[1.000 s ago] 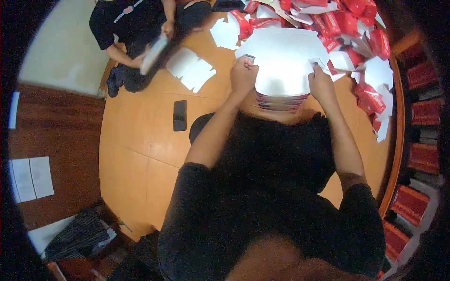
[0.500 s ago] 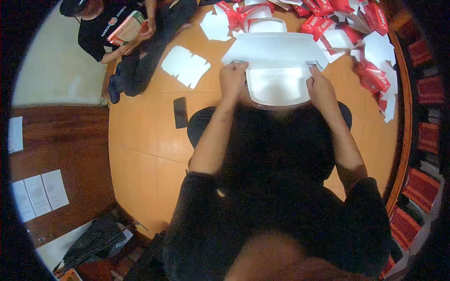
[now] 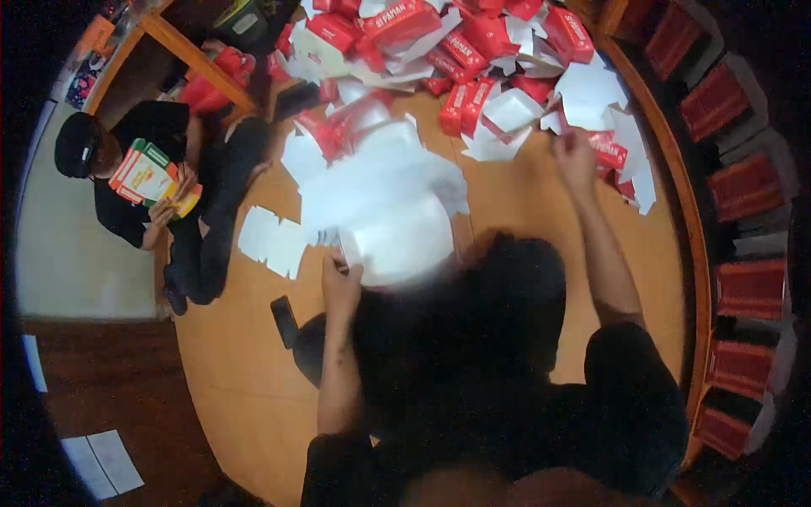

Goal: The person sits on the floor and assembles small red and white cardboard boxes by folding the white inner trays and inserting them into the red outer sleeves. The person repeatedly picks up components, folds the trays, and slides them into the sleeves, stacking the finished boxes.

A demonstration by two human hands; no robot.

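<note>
On the left of the white carton [image 3: 397,238], our left hand [image 3: 341,286] pinches its edge, likely for steadiness; right of it, our right hand [image 3: 577,162] is blurred, finger closure unclear.

Top: shirt [image 3: 524,431], black, short-sleeved, matte. Left sleeve [image 3: 338,460] ends near the elbow; right sleeve [image 3: 629,363] has the same cut and colour, loose fit, edge running across the arm. Forearms [image 3: 340,389] bare below that. Left hand [image 3: 341,283] and right hand [image 3: 576,160] bare too, right one motion-blurred. Legs: trousers [image 3: 511,296], black or very dark. Shirt and trousers merge into one dark mass, can't tell where the waist sits. Seams too dark to read.
</note>
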